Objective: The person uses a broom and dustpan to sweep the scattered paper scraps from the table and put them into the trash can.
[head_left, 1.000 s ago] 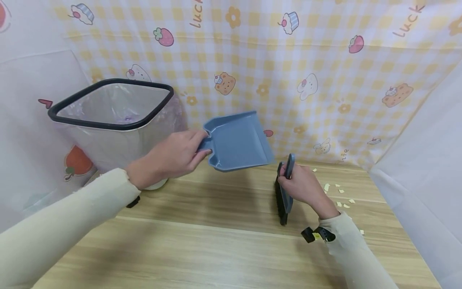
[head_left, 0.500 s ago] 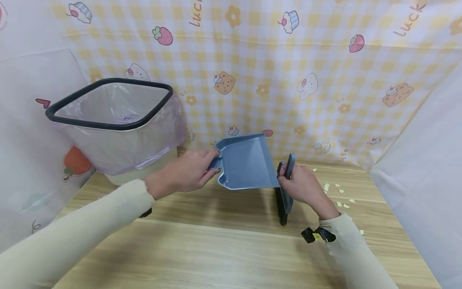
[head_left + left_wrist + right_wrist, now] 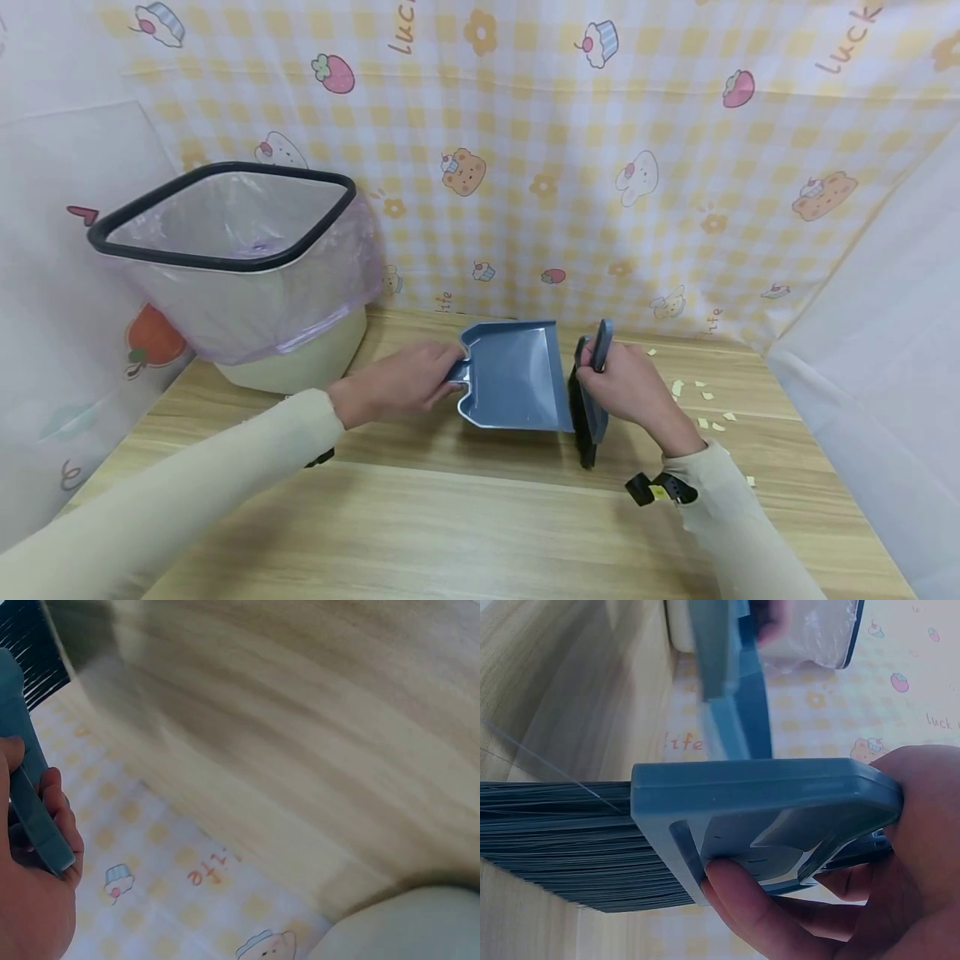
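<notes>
My left hand (image 3: pixel 412 373) grips the short handle of a blue dustpan (image 3: pixel 513 375), low over the wooden table. Its front lip points right, close beside the brush; whether the pan touches the tabletop I cannot tell. A blue hand brush (image 3: pixel 596 417) with dark bristles (image 3: pixel 570 847) is held on edge by my right hand (image 3: pixel 626 385), fingers curled round its handle. In the right wrist view the dustpan (image 3: pixel 739 724) appears blurred behind the brush. Pale paper scraps (image 3: pixel 705 396) lie scattered on the table to the right of that hand.
A bin (image 3: pixel 315 354) with a black rim (image 3: pixel 180 257) and a clear purplish liner stands at the back left. Behind the table (image 3: pixel 480 533) hangs a yellow checked cloth (image 3: pixel 525 125). White sheets close off both sides.
My left hand has lowered the dustpan and moved it rightward, away from the bin and toward the brush. The right hand and brush stay in place.
</notes>
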Action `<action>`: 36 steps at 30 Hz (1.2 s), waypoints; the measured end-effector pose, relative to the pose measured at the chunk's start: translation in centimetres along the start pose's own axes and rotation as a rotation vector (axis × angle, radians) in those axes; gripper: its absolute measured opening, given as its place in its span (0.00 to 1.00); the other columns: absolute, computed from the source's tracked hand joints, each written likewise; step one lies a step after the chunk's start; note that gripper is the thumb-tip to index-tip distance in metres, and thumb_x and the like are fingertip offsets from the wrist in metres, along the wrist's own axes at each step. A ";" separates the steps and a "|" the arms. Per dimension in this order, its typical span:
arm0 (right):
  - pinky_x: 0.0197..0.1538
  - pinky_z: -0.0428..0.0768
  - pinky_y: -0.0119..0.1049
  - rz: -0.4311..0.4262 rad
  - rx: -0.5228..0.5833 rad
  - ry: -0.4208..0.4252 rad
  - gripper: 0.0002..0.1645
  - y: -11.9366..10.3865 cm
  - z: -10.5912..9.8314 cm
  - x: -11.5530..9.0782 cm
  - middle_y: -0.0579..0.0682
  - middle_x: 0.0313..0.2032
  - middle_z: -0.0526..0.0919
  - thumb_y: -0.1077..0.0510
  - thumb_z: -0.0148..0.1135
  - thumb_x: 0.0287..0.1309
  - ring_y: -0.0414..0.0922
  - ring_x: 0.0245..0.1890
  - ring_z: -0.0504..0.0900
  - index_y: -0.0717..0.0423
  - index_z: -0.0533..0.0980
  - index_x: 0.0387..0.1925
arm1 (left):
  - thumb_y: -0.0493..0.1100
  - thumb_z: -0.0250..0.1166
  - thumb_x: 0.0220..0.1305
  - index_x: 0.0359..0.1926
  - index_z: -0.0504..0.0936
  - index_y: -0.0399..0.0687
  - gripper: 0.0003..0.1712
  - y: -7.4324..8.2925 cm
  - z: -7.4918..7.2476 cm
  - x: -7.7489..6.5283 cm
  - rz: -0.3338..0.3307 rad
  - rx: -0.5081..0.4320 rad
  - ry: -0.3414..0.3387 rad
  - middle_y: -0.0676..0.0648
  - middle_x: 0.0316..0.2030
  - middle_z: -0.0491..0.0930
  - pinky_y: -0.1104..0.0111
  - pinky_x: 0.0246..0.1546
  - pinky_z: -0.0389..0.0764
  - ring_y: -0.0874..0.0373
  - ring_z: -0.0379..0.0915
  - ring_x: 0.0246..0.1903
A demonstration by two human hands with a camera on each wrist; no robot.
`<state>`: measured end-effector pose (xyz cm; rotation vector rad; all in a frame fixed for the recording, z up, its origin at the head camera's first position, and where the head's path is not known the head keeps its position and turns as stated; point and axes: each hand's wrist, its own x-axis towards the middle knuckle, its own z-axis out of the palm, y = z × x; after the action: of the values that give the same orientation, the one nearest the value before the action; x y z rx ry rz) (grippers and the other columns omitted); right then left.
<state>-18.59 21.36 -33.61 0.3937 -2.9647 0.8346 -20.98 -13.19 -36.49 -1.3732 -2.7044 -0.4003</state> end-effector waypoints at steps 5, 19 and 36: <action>0.32 0.76 0.43 0.006 -0.002 -0.001 0.05 0.0 0.1 0.0 0.46 0.23 0.78 0.58 0.57 0.68 0.45 0.23 0.78 0.52 0.78 0.37 | 0.42 0.63 0.84 0.64 0.75 0.31 0.20 -0.1 1.0 0.1 -0.023 -0.002 -0.053 0.38 0.51 0.84 0.50 0.59 0.82 0.43 0.82 0.52; 0.32 0.75 0.43 -0.003 0.000 -0.004 0.05 -0.1 0.1 -0.1 0.46 0.23 0.78 0.59 0.57 0.70 0.45 0.22 0.77 0.52 0.78 0.37 | 0.41 0.62 0.83 0.65 0.76 0.29 0.20 -0.6 3.5 0.6 -0.033 -0.039 -0.131 0.36 0.52 0.84 0.51 0.61 0.82 0.42 0.82 0.55; 0.30 0.72 0.42 -0.002 0.029 -0.025 0.06 -0.2 0.2 -0.1 0.45 0.20 0.74 0.59 0.58 0.71 0.45 0.20 0.75 0.54 0.80 0.40 | 0.42 0.59 0.86 0.65 0.75 0.30 0.20 -1.1 4.7 0.8 -0.038 -0.038 -0.191 0.38 0.53 0.84 0.51 0.62 0.82 0.44 0.83 0.56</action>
<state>-18.46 21.07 -33.69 0.4122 -2.9777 0.8803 -22.11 -11.94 -41.11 -1.4419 -2.8931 -0.3403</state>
